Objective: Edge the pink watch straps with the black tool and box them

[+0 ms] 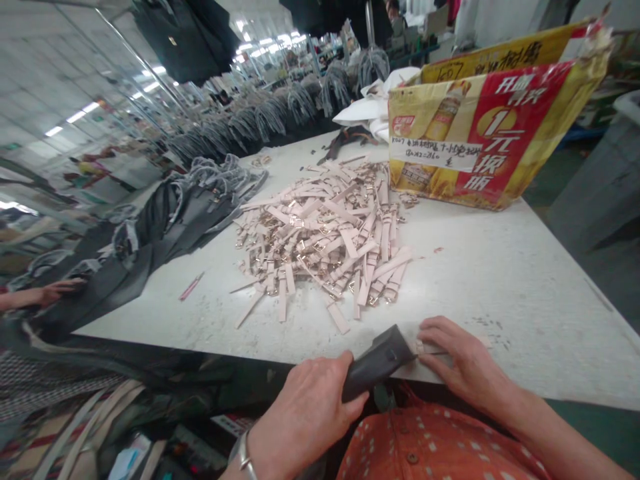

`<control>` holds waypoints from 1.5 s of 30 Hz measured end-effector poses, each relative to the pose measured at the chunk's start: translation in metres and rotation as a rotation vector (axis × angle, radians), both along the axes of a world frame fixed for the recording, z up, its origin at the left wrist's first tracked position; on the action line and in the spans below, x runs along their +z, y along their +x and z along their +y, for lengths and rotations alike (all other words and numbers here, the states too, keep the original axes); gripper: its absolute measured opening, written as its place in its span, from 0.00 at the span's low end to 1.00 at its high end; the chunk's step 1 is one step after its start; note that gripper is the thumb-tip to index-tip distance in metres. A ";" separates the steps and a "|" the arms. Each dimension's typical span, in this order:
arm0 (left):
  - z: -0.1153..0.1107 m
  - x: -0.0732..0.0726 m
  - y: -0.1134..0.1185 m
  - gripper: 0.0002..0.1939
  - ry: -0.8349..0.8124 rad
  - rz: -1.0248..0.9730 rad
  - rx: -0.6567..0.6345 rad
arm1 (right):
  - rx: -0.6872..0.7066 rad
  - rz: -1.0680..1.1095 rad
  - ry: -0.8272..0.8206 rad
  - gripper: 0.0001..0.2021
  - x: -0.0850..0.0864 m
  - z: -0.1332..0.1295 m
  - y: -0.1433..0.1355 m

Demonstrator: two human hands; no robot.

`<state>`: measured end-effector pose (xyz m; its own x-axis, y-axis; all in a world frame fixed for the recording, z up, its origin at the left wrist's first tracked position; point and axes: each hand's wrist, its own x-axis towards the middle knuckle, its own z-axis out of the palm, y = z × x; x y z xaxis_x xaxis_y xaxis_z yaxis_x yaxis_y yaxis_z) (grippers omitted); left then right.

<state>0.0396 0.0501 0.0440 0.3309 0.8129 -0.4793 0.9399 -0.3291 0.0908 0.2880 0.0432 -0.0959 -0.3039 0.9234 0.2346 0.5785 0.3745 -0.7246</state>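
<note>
My left hand (320,393), with a metal bangle at the wrist, is wrapped round a dark, flat-sided tool or handle (377,363) at the table's front edge. At the tool's right end, my right hand (457,360) pinches a small pale strap (433,348) between thumb and fingers, close to the tool's tip. Whether the strap touches the tool is too small to tell. Beyond both hands lies a large heap of pale pink straps with gold-coloured buckles (325,233).
A yellow and red carton (450,140) stands at the table's back right. Grey bag pieces with handles (175,213) lie along the left side, where another person's hand (60,291) rests. A thin pink tool (191,287) lies on the white table (500,267).
</note>
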 end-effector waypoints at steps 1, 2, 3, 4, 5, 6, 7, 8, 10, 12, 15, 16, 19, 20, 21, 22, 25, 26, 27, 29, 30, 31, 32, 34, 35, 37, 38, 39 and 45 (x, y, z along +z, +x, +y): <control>0.000 0.001 0.004 0.13 0.006 0.002 -0.011 | 0.009 0.007 0.003 0.09 -0.001 0.001 0.001; 0.001 0.001 0.007 0.13 0.012 0.002 -0.022 | 0.020 0.012 0.003 0.09 -0.002 0.001 0.002; 0.001 0.001 0.011 0.13 0.017 -0.001 -0.033 | 0.026 0.014 0.000 0.09 -0.002 0.002 0.003; 0.002 0.001 0.015 0.13 0.022 -0.004 -0.042 | 0.027 0.013 -0.004 0.09 -0.002 0.002 0.004; 0.003 0.001 0.018 0.13 0.026 -0.006 -0.049 | 0.028 0.009 -0.010 0.10 -0.001 0.003 0.006; 0.004 0.000 0.021 0.12 0.028 -0.007 -0.054 | 0.029 0.004 -0.018 0.10 0.000 0.003 0.007; 0.006 0.001 0.022 0.12 0.031 -0.007 -0.057 | 0.036 0.001 -0.027 0.10 0.002 0.003 0.007; 0.007 0.001 0.022 0.12 0.032 -0.005 -0.057 | 0.045 -0.002 -0.037 0.10 0.004 0.003 0.008; 0.007 0.002 0.017 0.11 0.032 0.007 -0.051 | 0.049 0.000 -0.054 0.09 0.007 0.003 0.007; 0.006 0.003 0.009 0.12 0.024 0.028 -0.042 | 0.037 0.010 -0.064 0.08 0.008 0.002 0.006; 0.000 0.002 -0.001 0.14 -0.011 0.053 -0.041 | 0.026 0.029 -0.058 0.08 0.007 0.002 0.006; -0.001 0.001 -0.001 0.14 -0.022 0.060 -0.039 | 0.032 0.034 -0.056 0.09 0.006 0.002 0.006; -0.003 -0.003 0.007 0.14 -0.037 0.068 -0.032 | 0.071 0.053 -0.064 0.09 0.006 0.005 0.007; -0.002 -0.004 0.012 0.13 -0.036 0.066 -0.035 | 0.090 0.061 -0.072 0.10 0.007 0.006 0.008; 0.000 -0.005 0.016 0.13 -0.031 0.062 -0.041 | 0.105 0.068 -0.079 0.10 0.007 0.007 0.009; 0.002 -0.005 0.020 0.13 -0.022 0.058 -0.050 | 0.115 0.073 -0.085 0.10 0.008 0.007 0.009; 0.009 -0.005 0.024 0.12 -0.018 0.042 -0.065 | 0.131 0.068 -0.110 0.11 0.011 0.009 0.010; 0.010 -0.005 0.021 0.11 -0.025 0.037 -0.058 | 0.132 0.062 -0.116 0.10 0.011 0.009 0.010; 0.010 -0.005 0.018 0.11 -0.030 0.035 -0.047 | 0.131 0.056 -0.119 0.10 0.011 0.009 0.010; 0.009 -0.004 0.009 0.12 -0.020 0.042 -0.022 | 0.124 0.046 -0.116 0.10 0.010 0.009 0.010; 0.008 -0.004 0.005 0.14 -0.013 0.053 -0.014 | 0.117 0.043 -0.112 0.10 0.009 0.009 0.010; 0.007 -0.004 0.002 0.15 -0.010 0.063 -0.006 | 0.113 0.042 -0.110 0.10 0.009 0.008 0.009; 0.005 -0.004 0.001 0.15 -0.016 0.070 0.000 | 0.111 0.042 -0.109 0.10 0.009 0.008 0.009; 0.003 -0.005 0.003 0.14 -0.036 0.072 0.010 | 0.106 0.044 -0.115 0.09 0.009 0.008 0.009; 0.002 -0.005 0.006 0.14 -0.039 0.065 0.011 | 0.104 0.046 -0.120 0.10 0.009 0.008 0.009; 0.003 -0.008 0.014 0.13 -0.022 0.046 0.006 | 0.108 0.053 -0.134 0.10 0.011 0.008 0.008; 0.004 -0.009 0.018 0.13 -0.010 0.035 0.006 | 0.110 0.058 -0.140 0.10 0.011 0.009 0.008; 0.005 -0.010 0.021 0.13 -0.002 0.023 0.007 | 0.114 0.062 -0.145 0.10 0.012 0.009 0.008; 0.016 -0.008 0.014 0.13 -0.005 -0.035 0.107 | 0.099 0.034 -0.119 0.09 0.009 0.008 0.010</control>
